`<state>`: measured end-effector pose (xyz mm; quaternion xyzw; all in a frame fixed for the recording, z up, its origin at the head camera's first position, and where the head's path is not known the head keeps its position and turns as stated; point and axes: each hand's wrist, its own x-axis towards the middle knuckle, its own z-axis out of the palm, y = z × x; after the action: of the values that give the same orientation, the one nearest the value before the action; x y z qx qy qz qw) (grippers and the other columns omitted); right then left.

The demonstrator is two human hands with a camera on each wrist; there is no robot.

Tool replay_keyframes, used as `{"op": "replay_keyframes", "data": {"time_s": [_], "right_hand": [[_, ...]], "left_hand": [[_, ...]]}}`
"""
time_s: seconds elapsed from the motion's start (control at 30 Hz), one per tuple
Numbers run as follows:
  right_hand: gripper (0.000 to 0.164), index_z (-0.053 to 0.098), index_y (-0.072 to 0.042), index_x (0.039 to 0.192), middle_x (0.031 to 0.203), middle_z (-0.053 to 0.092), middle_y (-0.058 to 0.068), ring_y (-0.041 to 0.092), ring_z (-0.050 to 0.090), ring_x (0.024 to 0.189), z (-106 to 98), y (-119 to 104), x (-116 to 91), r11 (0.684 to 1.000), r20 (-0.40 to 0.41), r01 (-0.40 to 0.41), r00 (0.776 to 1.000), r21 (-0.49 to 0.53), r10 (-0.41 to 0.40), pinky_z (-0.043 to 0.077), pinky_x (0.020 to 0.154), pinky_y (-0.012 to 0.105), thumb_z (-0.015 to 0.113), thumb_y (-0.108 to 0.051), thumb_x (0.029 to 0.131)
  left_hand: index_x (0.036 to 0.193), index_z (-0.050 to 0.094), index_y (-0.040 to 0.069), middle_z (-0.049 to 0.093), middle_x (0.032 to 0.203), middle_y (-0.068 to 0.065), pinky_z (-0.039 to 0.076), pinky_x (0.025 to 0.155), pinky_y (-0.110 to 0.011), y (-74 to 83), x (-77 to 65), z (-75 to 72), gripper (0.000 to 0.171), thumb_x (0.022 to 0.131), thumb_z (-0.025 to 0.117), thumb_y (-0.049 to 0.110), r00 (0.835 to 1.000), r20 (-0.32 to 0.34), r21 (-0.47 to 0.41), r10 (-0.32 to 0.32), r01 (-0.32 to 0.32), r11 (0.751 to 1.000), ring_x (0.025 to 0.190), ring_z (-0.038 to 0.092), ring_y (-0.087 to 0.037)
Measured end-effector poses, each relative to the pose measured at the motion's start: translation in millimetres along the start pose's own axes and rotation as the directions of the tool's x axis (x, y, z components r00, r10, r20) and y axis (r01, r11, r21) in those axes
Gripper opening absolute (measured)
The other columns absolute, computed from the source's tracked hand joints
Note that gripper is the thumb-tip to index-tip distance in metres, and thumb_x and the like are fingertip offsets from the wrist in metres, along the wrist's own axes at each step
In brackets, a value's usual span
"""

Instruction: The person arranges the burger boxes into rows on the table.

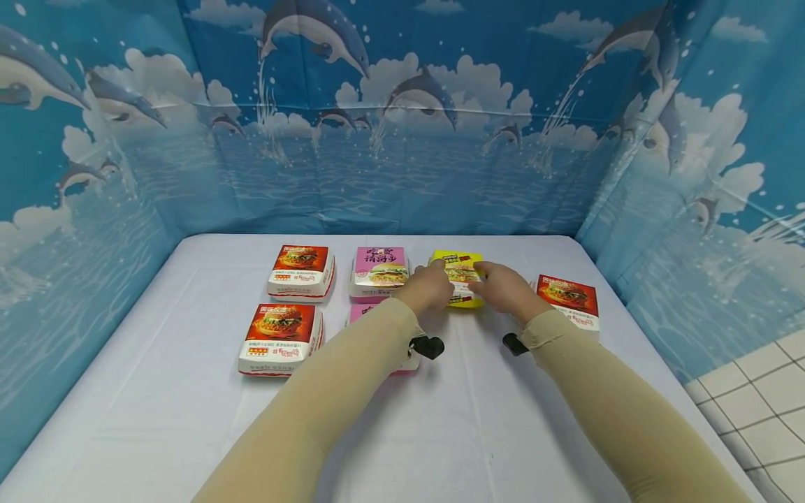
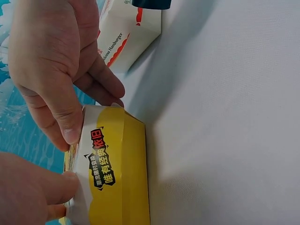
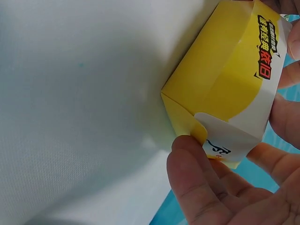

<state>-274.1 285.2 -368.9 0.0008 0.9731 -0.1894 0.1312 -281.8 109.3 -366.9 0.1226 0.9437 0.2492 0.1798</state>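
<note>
A yellow and white burger box (image 1: 461,274) with a burger picture on its lid lies toward the back of the table, right of the middle. My left hand (image 1: 429,285) holds it at its left side, thumb and a finger on the lid's edge in the left wrist view. On the opposite side my right hand (image 1: 503,288) grips it, its thumb over the lid and other fingers (image 3: 190,159) against the side flap. The right wrist view shows the box's yellow front (image 3: 225,65) and a tucked corner tab (image 3: 199,126). Most of the left hand is outside that view.
Left of the yellow box stand two pink burger boxes (image 1: 380,269), the nearer partly hidden by my left arm. Further left are two red and white burger boxes (image 1: 300,272). Another red burger box (image 1: 571,297) sits by my right wrist. A dolphin-print curtain (image 1: 402,175) borders the white table (image 1: 478,433).
</note>
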Motion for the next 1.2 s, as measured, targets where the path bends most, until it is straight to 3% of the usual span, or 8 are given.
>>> {"op": "replay_keyframes", "data": {"time_s": [0.23, 0.57, 0.9, 1.2], "right_hand": [[0.070, 0.025, -0.008, 0.168, 0.171, 0.029, 0.023, 0.045, 0.028, 0.158, 1.1, 0.2, 1.6, 0.999, 0.065, -0.043, 0.997, -0.007, 0.043, 0.026, 0.127, 0.061, 0.051, -0.040, 0.111], [0.090, 0.011, -0.006, 0.169, 0.171, 0.024, 0.026, 0.048, 0.025, 0.157, 3.3, 4.1, -0.1, 0.998, 0.109, 0.034, 0.994, -0.047, -0.028, 0.027, 0.126, 0.062, 0.056, -0.053, 0.106], [0.088, 0.013, -0.006, 0.169, 0.171, 0.027, 0.026, 0.047, 0.026, 0.157, 3.8, 5.1, 0.1, 0.998, 0.090, 0.050, 0.995, -0.036, -0.047, 0.028, 0.126, 0.062, 0.059, -0.049, 0.106], [0.087, 0.010, -0.012, 0.170, 0.171, 0.028, 0.023, 0.046, 0.024, 0.158, 1.2, 2.3, 0.6, 1.000, 0.112, -0.001, 0.994, -0.011, 0.002, 0.026, 0.127, 0.062, 0.059, -0.046, 0.107]], "left_hand": [[0.167, 0.030, 0.015, 0.038, 0.168, -0.008, 0.050, 0.109, -0.044, 0.3, -1.0, -0.3, 0.061, 0.110, 0.049, 0.030, 1.000, -0.001, 0.009, 0.004, -0.004, 1.000, 0.138, 0.046, -0.026], [0.167, 0.028, 0.012, 0.040, 0.167, -0.011, 0.050, 0.106, -0.043, -0.4, -0.1, 1.8, 0.064, 0.111, 0.051, 0.031, 1.000, -0.025, 0.027, 0.015, -0.015, 1.000, 0.139, 0.047, -0.028], [0.167, 0.028, 0.012, 0.038, 0.168, -0.007, 0.051, 0.106, -0.042, -1.5, 1.7, 3.7, 0.064, 0.111, 0.051, 0.032, 0.999, -0.030, 0.030, 0.019, -0.018, 0.999, 0.142, 0.046, -0.028], [0.167, 0.029, 0.013, 0.038, 0.168, -0.004, 0.048, 0.113, -0.042, 0.2, -0.7, 2.1, 0.065, 0.110, 0.052, 0.035, 1.000, -0.026, 0.034, 0.003, -0.002, 0.999, 0.140, 0.046, -0.025]]}}
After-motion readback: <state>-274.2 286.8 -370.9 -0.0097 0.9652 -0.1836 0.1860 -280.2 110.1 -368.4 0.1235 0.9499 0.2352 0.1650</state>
